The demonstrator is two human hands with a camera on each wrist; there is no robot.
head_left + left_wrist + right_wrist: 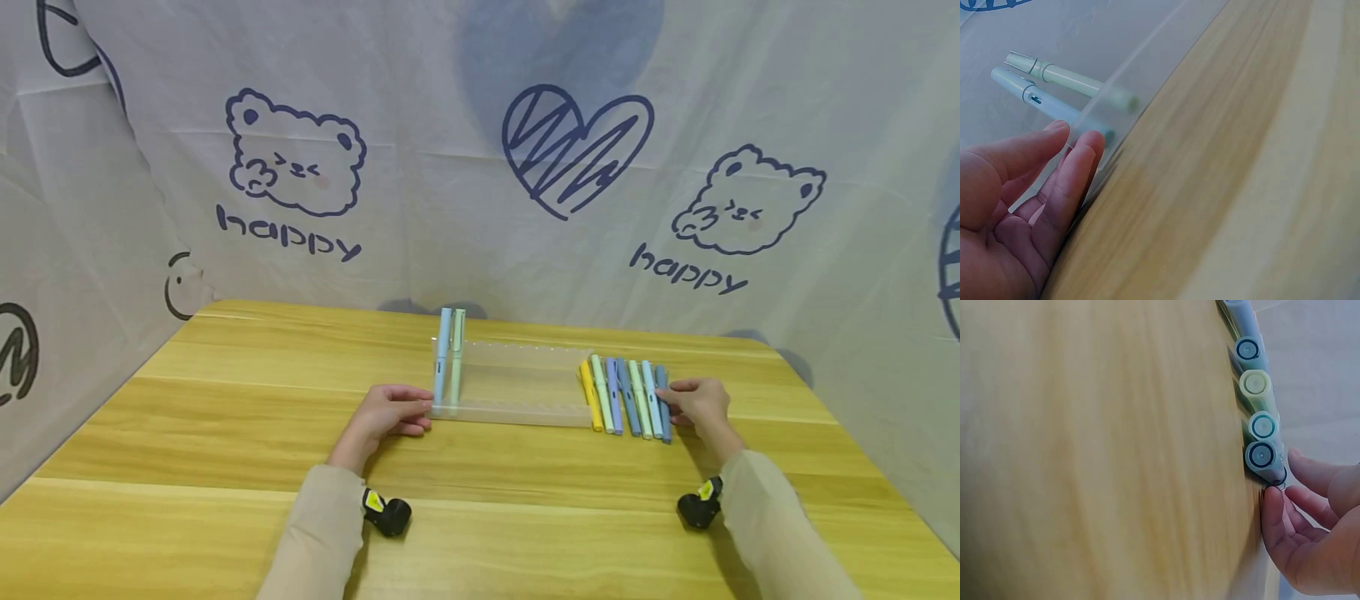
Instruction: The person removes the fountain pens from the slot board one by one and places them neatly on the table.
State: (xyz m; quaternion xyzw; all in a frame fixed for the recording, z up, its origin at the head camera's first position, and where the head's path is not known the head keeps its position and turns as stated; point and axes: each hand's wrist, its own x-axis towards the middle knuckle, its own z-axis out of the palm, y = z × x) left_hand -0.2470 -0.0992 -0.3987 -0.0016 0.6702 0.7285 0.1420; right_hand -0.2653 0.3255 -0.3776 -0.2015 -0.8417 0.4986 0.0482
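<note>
The person's left hand (pixel 390 412) is pinching the front left corner of a clear pen holder (pixel 525 379) with its thumb and fingers. The holder is sitting near the back of the wooden worktop (pixel 525 508). Two pens are leaning side by side in its left end: a light blue pen (pixel 441 358) and, just right of it, a light green pen (pixel 456 364).

Seven more pens are lying in a row on the worktop by the holder's right end. From left to right, they are going yellow (pixel 591 396), pale green (pixel 602 394), purple (pixel 614 396), dark blue (pixel 627 398), pale green again, pale blue (pixel 651 400) and, last, an end blue pen (pixel 665 428).

The right hand (pixel 701 404) is touching that end blue pen. Its thumb and fingers are reaching around it, but I cannot tell if they are squeezing it.

Both arms are wearing beige sleeves (pixel 322 525), and a small black camera (pixel 390 515) is sticking out by each wrist. Behind the worktop, a pale cloth (pixel 431 192) is hanging, showing bears, a heart and the word "happy".
</note>
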